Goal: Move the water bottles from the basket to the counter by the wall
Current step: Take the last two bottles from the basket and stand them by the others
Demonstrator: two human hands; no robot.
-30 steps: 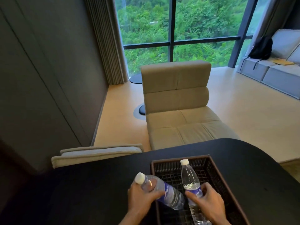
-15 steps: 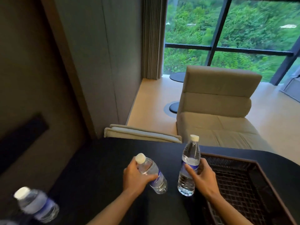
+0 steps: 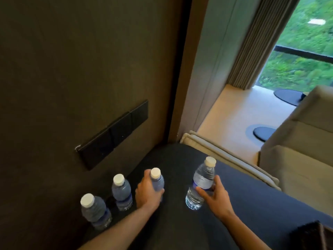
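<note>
- Hands first: the left hand is wrapping around a capped water bottle, fingers closed on its body, holding it upright just right of the two already parked by the wall.
- The right hand is gripping a second bottle from its right side, thumb and fingers closed on the lower half; this bottle is tilting slightly, and whether its base is touching the counter cannot be told.
- Two standing bottles are lining up on the far left, one nearer the viewer and one farther along, both close against the dark wall below a black switch panel.
- The basket is showing only as a corner at the lower right, well apart from the hands; its contents are hidden.
- Judging by this, the placing step is under way: both held bottles are heading for the row.
- The next move is probably calling for setting the left bottle down beside the row, then bringing the right bottle leftward and upright without knocking its neighbours.
</note>
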